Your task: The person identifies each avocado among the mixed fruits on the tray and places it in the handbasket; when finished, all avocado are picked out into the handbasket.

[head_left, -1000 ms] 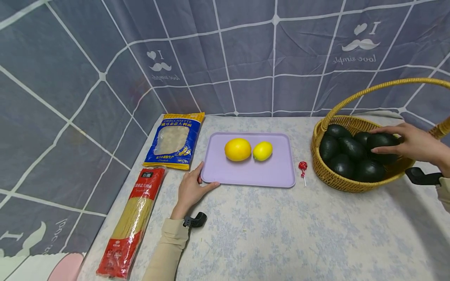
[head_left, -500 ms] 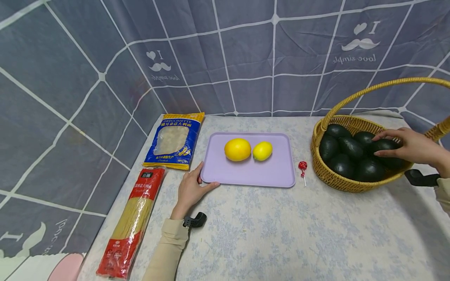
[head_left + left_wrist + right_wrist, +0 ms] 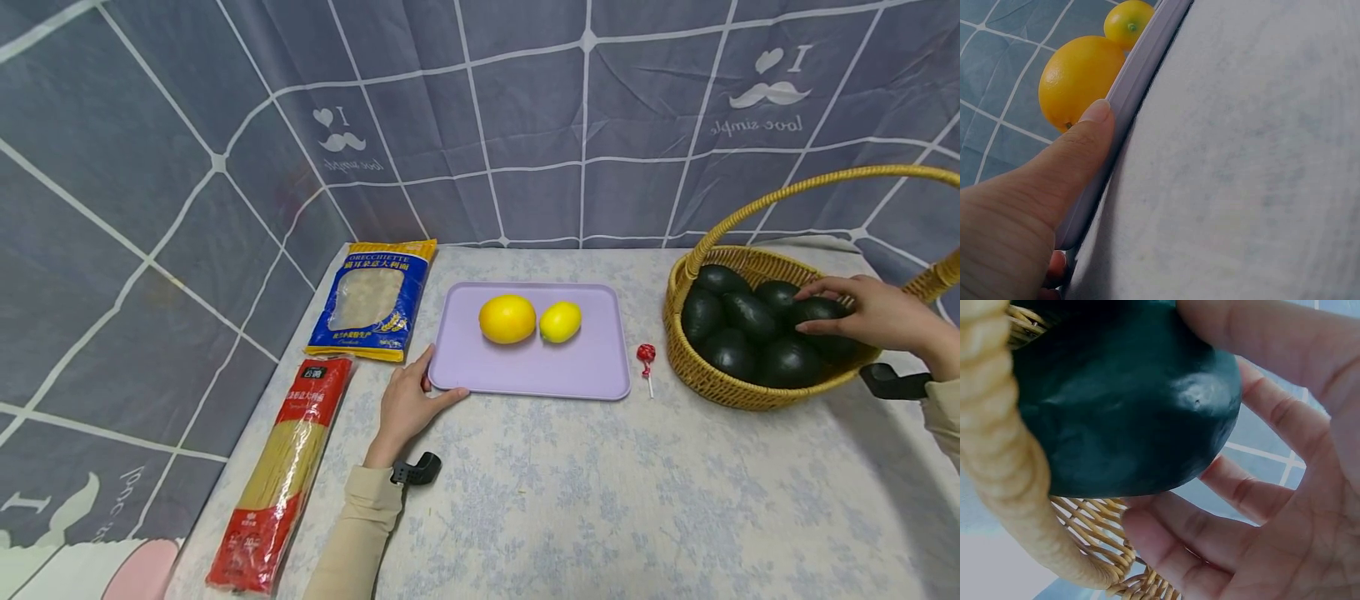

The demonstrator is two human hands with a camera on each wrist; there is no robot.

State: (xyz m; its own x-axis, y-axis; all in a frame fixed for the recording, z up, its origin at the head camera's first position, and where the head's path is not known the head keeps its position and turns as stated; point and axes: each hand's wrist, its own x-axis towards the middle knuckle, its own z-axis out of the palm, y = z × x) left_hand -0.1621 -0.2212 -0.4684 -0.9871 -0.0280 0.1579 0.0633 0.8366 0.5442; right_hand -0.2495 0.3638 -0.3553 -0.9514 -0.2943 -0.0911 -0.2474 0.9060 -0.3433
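Observation:
In the head view, my left hand [image 3: 407, 408] holds the front left corner of a lilac tray [image 3: 525, 379]. The thumb lies against its front edge, as the left wrist view shows, and the other fingers are round its left side. An orange [image 3: 507, 319] and a lemon [image 3: 560, 322] sit side by side on the tray. At the right, my right hand [image 3: 873, 312] grips a dark green avocado [image 3: 1129, 406] inside the wicker basket [image 3: 738, 398], thumb on one side and fingers round the other. Several more avocados [image 3: 750, 317] fill the basket around it.
A red lollipop [image 3: 646, 355] lies between tray and basket. The basket's tall handle [image 3: 825, 179] arches above the right hand. At the left lie a blue and yellow orecchiette bag [image 3: 371, 300] and a red pack of spaghetti [image 3: 281, 475]. A grey checked curtain [image 3: 525, 125] hangs behind.
My right hand has shifted slightly down with the avocado, which now sits lower among the others in the basket. The left hand, tray and fruit on it stay where they were.

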